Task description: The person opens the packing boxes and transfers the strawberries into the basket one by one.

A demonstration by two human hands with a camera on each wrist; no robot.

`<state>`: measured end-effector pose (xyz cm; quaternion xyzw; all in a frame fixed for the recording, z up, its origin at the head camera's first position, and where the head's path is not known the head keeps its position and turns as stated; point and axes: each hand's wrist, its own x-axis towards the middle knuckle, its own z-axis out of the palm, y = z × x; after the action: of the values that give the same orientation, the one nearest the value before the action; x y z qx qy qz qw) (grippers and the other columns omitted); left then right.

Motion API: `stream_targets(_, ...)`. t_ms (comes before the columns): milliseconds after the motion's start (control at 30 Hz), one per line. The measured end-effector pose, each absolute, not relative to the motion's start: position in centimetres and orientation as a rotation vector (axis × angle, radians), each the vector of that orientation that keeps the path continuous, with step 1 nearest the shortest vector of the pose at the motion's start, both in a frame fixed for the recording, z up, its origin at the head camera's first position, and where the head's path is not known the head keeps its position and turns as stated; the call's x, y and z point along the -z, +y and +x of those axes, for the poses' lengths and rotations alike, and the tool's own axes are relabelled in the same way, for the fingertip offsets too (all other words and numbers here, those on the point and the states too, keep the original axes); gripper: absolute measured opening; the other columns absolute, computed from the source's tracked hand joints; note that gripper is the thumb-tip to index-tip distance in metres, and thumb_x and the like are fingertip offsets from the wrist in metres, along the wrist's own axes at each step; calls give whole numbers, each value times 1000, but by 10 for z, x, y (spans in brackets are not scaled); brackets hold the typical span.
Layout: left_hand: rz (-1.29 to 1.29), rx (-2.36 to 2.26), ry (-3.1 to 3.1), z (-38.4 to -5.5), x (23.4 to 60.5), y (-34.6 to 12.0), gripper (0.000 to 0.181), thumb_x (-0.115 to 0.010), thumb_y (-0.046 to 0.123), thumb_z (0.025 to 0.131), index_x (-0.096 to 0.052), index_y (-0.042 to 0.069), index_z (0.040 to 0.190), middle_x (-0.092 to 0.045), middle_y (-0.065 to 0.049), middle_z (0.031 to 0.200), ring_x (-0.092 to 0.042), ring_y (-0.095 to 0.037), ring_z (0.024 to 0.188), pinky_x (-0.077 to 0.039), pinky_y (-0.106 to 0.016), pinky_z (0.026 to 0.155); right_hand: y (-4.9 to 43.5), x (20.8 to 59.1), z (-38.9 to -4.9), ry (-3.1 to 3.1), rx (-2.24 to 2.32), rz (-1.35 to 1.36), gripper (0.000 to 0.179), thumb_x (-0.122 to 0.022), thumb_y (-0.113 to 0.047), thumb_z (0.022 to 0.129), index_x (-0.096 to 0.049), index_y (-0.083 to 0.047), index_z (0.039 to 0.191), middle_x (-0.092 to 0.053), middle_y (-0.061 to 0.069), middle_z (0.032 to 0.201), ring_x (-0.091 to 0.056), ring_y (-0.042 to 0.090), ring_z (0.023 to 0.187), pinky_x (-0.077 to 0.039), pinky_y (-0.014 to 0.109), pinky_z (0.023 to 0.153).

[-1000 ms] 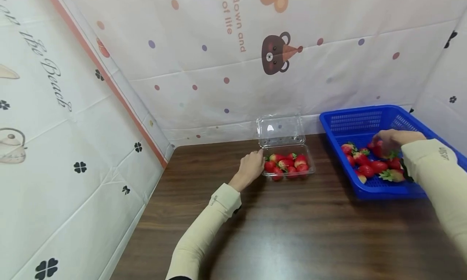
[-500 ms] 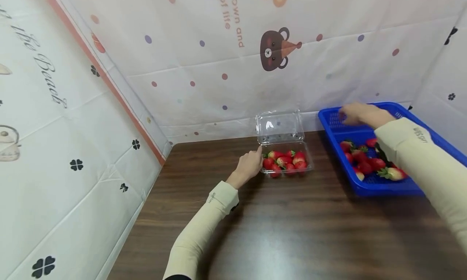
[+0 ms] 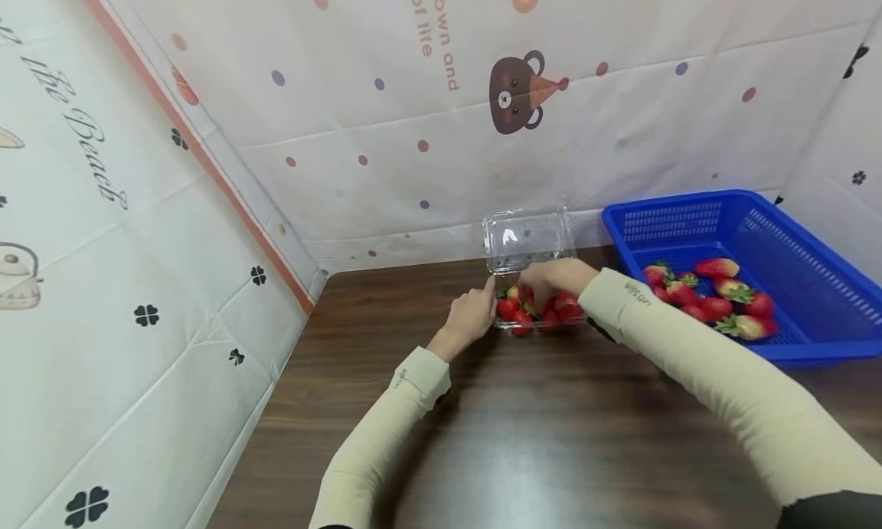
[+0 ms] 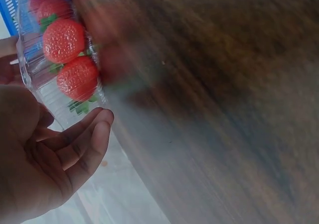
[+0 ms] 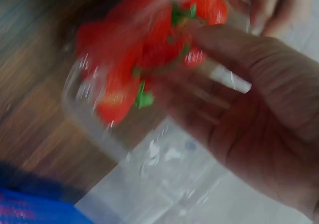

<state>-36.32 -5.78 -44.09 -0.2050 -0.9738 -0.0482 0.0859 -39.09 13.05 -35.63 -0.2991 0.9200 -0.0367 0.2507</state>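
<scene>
The left hand (image 3: 471, 315), fingers loosely bent, seemingly steadies the plastic clamshell (image 3: 529, 240) while the right hand (image 3: 553, 278), grip unclear, reaches among its strawberries (image 3: 507, 308).

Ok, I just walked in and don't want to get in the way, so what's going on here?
A person's right hand is among strawberries in an open clear plastic box; blur hides whether it holds one. Their left hand is at the box's left end. More strawberries lie in the blue basket to the right.
</scene>
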Motion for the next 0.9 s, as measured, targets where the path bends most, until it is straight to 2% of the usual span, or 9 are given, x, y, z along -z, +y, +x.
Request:
stream_targets(100,-626,146,-2899,-362,444,-55,40,-46,22,108,-46,7,145,-76,-13,92,-75,-28,77,-58,-42,57,123,367,-388,2509,15,-764,27,-72,1,81,-71,-5,108,-65,5,94,-56,15,72,-47,23,58)
stream_targets(167,-625,148,-2896,-360,446,-53,40,-46,23,108,-45,7,145,-76,-13,93,-75,-29,78,-59,-42,57,122,372,-386,2527,-28,-770,26,-75,2,79,-72,-8,103,-61,2,87,-52,14,69,-43,22,56)
stream_targets(233,-616,144,-2896,-359,449,-52,41,-44,24,109,-45,8,146,-76,-13,93,-75,-29,78,-59,-43,58,123,376,-385,2543,-57,-782,26,-75,2,79,-73,-9,103,-61,3,87,-51,15,72,-45,24,59)
stream_targets(367,-591,152,-2891,-356,452,-50,39,-42,26,109,-47,9,144,-76,-13,89,-75,-29,76,-58,-43,56,125,382,-381,2567,-87,-777,36,-80,0,79,-73,-9,113,-68,7,101,-56,18,84,-58,33,76)
stream_targets(467,-580,162,-2894,-356,451,-49,38,-42,28,109,-48,10,142,-76,-14,89,-75,-30,75,-58,-42,56,125,384,-380,2576,-102,-772,41,-81,0,80,-72,-9,118,-69,10,108,-58,19,88,-61,39,84)
stream_targets(700,-544,195,-2927,-359,445,-50,41,-46,31,108,-48,10,143,-75,-17,91,-74,-31,75,-59,-43,59,127,382,-383,2591,-112,-882,36,-78,1,79,-72,-8,114,-67,7,97,-56,18,82,-56,31,73)
stream_targets(900,-513,195,-2926,-361,447,-53,40,-46,30,108,-49,10,143,-76,-18,93,-74,-32,77,-58,-45,60,140,350,-385,2606,134,-1001,50,-79,5,76,-67,1,125,-71,12,105,-66,22,91,-60,36,82)
